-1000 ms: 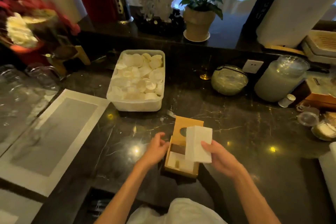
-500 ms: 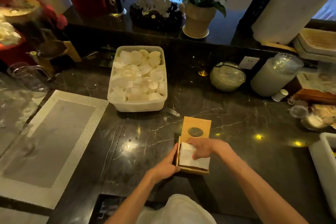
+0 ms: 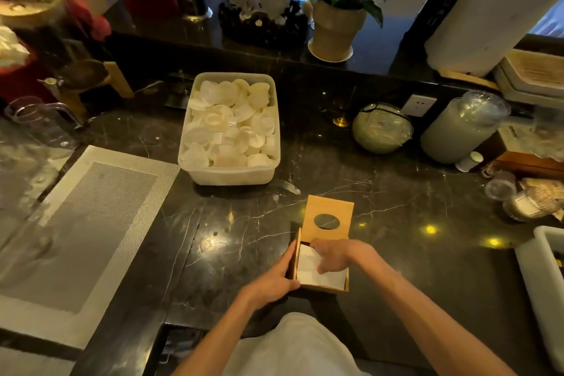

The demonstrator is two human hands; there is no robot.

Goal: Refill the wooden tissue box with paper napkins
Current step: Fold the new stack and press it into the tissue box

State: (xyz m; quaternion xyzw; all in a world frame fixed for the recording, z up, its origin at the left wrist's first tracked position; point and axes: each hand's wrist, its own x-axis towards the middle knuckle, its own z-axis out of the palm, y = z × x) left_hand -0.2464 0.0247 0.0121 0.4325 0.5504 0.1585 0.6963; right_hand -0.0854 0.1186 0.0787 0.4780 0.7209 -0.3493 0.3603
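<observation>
A small wooden tissue box (image 3: 324, 287) stands on the dark marble counter near its front edge. Its hinged lid (image 3: 330, 208), with an oval hole, is folded back flat on the far side. A stack of white paper napkins (image 3: 308, 267) lies inside the box. My left hand (image 3: 274, 278) clasps the box's left wall. My right hand (image 3: 332, 255) reaches in from the right and presses its fingers down on top of the napkins.
A white plastic tub (image 3: 229, 175) of round white pieces stands behind the box. A woven placemat (image 3: 76, 223) lies at the left. Glass jars (image 3: 381, 127) and a lidded container (image 3: 460, 128) sit at the back right; a white bin (image 3: 540, 284) is at the right edge.
A second ago my right hand held the napkin stack above the open box. The stack now sits inside, with my right hand pressing on it and my left hand on the box's side.
</observation>
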